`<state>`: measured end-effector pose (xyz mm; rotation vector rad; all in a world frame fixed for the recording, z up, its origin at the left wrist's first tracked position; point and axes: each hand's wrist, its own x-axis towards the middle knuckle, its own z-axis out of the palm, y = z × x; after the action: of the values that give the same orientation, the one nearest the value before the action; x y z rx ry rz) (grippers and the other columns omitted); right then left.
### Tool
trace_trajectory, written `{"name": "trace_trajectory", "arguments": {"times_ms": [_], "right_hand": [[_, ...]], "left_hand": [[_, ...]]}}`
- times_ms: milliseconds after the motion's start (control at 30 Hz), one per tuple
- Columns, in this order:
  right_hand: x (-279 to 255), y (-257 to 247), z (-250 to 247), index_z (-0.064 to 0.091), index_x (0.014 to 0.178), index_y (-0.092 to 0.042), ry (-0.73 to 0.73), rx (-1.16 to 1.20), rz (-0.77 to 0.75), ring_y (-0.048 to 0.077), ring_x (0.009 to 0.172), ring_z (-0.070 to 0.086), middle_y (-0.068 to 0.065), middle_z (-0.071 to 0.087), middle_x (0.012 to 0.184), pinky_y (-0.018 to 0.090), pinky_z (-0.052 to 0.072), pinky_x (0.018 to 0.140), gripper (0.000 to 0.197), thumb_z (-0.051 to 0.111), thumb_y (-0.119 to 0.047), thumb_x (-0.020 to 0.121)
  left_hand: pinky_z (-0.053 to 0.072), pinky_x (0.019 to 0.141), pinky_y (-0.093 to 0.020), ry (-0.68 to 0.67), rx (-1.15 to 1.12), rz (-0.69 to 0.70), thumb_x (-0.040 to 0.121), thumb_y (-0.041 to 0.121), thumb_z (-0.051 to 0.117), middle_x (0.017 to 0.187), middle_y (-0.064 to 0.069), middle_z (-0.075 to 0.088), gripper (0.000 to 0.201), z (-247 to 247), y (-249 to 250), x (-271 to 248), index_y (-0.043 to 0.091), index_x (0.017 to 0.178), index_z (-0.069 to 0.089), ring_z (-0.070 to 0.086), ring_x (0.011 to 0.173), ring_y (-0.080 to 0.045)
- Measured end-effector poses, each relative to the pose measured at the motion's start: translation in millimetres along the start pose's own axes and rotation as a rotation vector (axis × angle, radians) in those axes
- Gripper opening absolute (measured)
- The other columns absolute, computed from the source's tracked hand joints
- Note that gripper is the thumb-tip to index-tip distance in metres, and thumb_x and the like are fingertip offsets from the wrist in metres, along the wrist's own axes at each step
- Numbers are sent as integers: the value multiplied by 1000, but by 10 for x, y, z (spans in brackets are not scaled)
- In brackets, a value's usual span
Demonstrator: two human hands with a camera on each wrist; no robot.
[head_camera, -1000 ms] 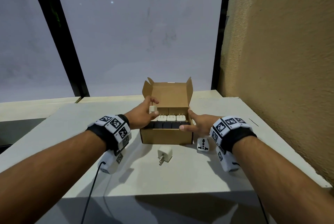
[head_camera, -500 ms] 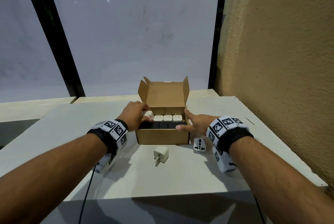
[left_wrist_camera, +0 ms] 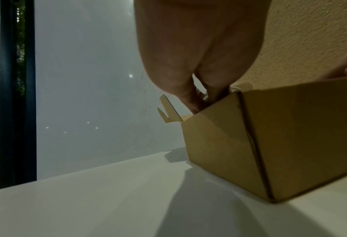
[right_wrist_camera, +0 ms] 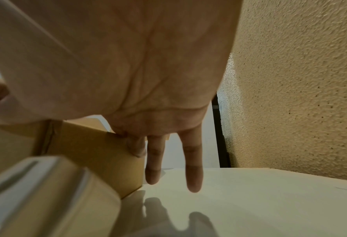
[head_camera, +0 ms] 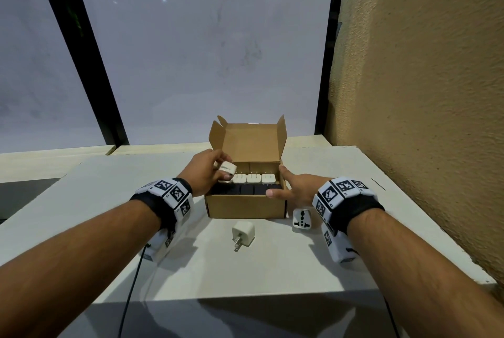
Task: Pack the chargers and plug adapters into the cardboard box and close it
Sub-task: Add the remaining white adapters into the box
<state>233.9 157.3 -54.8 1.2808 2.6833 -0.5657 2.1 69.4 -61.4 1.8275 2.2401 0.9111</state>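
Note:
An open cardboard box (head_camera: 245,205) stands mid-table with its lid up. Inside are a row of three white chargers (head_camera: 254,178) and dark ones in front. My left hand (head_camera: 207,175) pinches another white charger (head_camera: 227,168) over the box's back left corner. In the left wrist view its fingers (left_wrist_camera: 191,96) dip behind the box's (left_wrist_camera: 270,144) left wall. My right hand (head_camera: 293,187) rests with straight fingers against the box's right side; two fingers (right_wrist_camera: 193,173) point down at the table. A white charger (head_camera: 242,232) and a plug adapter (head_camera: 301,220) lie in front of the box.
A rough tan wall (head_camera: 422,92) borders the table (head_camera: 272,269) on the right. A large window with black frames (head_camera: 81,51) stands behind the box. A cable (head_camera: 131,283) hangs from my left wrist over the near edge.
My left hand has lowered the white charger from above the box down into its back left corner. The right hand has stayed against the box's right side.

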Motion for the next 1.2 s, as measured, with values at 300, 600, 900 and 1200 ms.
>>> {"name": "trace_trajectory", "arguments": {"times_ms": [300, 600, 900, 1200], "right_hand": [[-5, -5, 7, -1, 153, -21, 11, -1, 8, 33, 128, 47, 19, 47, 142, 42, 34, 105, 92, 36, -72, 85], [-25, -19, -8, -3, 153, -20, 0, -7, 15, 33, 128, 47, 21, 47, 142, 41, 34, 105, 92, 37, -69, 86], [8, 0, 11, -2, 153, -22, -2, 3, 21, 33, 132, 43, 17, 41, 148, 41, 31, 108, 93, 36, -72, 85], [0, -8, 6, -3, 153, -23, -8, -4, 30, 33, 131, 45, 18, 42, 147, 41, 33, 107, 94, 36, -73, 84]], "left_hand": [[37, 90, -27, -17, 11, 26, 98, 21, 49, 113, -2, 53, 27, 0, 38, -42, 25, 124, 54, 50, 102, -17], [40, 81, -27, -15, 133, -58, 92, 24, 59, 111, -1, 58, 20, 65, -54, 26, 19, 111, 53, 55, 98, -19], [39, 94, -40, -48, 468, -10, 97, 39, 44, 116, 3, 63, 28, 28, -71, 9, 37, 123, 54, 49, 116, -23], [35, 100, -40, -82, 604, 13, 98, 42, 38, 133, 6, 56, 37, 34, -72, 10, 33, 130, 53, 42, 126, -21]]}}
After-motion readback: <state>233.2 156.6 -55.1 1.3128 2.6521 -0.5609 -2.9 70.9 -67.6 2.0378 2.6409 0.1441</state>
